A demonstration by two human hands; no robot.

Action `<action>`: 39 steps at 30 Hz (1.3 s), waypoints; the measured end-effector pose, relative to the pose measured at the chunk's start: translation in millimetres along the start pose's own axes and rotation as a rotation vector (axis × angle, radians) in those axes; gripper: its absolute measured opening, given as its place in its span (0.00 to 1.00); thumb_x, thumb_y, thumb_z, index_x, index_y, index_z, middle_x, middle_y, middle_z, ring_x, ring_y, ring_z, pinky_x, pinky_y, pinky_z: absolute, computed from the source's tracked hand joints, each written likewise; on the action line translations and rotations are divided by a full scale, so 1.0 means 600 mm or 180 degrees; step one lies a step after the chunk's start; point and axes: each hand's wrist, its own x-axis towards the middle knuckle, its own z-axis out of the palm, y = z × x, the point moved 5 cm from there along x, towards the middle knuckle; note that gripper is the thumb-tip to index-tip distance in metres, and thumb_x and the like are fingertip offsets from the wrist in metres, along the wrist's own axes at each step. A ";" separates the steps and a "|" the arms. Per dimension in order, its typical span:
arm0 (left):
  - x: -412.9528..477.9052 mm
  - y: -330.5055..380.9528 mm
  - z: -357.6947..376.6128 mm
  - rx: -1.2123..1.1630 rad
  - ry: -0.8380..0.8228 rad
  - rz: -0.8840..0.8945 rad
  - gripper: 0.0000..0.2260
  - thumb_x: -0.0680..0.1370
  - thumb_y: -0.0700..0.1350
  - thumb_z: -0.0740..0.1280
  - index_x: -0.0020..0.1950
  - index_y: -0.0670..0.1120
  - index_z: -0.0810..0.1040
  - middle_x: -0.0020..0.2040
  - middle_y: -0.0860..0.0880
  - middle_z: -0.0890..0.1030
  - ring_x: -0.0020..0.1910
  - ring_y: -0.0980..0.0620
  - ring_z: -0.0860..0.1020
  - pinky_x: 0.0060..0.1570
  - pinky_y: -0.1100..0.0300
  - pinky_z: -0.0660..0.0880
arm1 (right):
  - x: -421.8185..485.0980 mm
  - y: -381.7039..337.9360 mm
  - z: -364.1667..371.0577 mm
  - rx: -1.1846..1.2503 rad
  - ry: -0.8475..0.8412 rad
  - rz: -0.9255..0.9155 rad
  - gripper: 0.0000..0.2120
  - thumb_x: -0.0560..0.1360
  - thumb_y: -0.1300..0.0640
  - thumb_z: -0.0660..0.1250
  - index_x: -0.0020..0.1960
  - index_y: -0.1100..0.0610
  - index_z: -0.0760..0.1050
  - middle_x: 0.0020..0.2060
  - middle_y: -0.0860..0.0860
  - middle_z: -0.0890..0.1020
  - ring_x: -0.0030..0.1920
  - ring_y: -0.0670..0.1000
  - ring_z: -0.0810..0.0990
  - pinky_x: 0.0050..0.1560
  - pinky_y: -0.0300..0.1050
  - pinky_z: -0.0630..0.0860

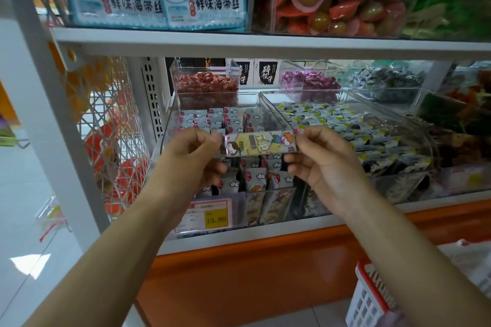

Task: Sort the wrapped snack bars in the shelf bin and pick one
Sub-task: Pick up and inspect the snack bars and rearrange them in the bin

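A wrapped snack bar with a yellow cartoon label is held level above the clear shelf bin. My left hand pinches its left end and my right hand pinches its right end. Below it, several more wrapped bars with white cloud-print wrappers stand packed in the bin, partly hidden by my hands.
A neighbouring clear bin of grey-and-yellow packets sits to the right. A small bin of red sweets stands behind. A yellow price tag reads 15.80. A red-and-white basket stands at lower right. A wire rack hangs at left.
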 end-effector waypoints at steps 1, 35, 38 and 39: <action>0.000 0.000 0.002 -0.0149 -0.0031 -0.0033 0.08 0.78 0.44 0.63 0.40 0.43 0.71 0.30 0.48 0.76 0.27 0.55 0.75 0.26 0.65 0.73 | 0.000 -0.001 0.001 -0.0063 -0.0023 -0.0067 0.06 0.77 0.66 0.61 0.41 0.59 0.72 0.32 0.50 0.81 0.32 0.49 0.81 0.29 0.39 0.77; -0.004 0.022 0.008 0.1155 -0.0359 0.0334 0.07 0.73 0.46 0.69 0.36 0.47 0.83 0.31 0.48 0.80 0.26 0.59 0.73 0.26 0.70 0.71 | -0.024 -0.023 0.034 -0.2322 -0.0151 -0.1165 0.06 0.74 0.60 0.68 0.39 0.58 0.80 0.34 0.48 0.82 0.35 0.42 0.79 0.35 0.31 0.75; 0.002 0.026 -0.005 0.1326 -0.0324 0.0328 0.06 0.72 0.47 0.70 0.35 0.49 0.84 0.36 0.51 0.84 0.30 0.55 0.79 0.29 0.73 0.73 | -0.026 -0.018 0.036 -0.2080 -0.0305 -0.0984 0.06 0.74 0.61 0.68 0.40 0.58 0.80 0.35 0.52 0.82 0.35 0.46 0.80 0.31 0.34 0.77; 0.003 0.027 -0.007 0.1382 -0.0306 0.0359 0.06 0.72 0.47 0.70 0.35 0.50 0.84 0.37 0.55 0.84 0.34 0.58 0.80 0.29 0.75 0.72 | -0.026 -0.016 0.037 -0.2006 -0.0324 -0.0931 0.06 0.75 0.61 0.68 0.40 0.58 0.80 0.35 0.52 0.82 0.35 0.46 0.81 0.30 0.36 0.78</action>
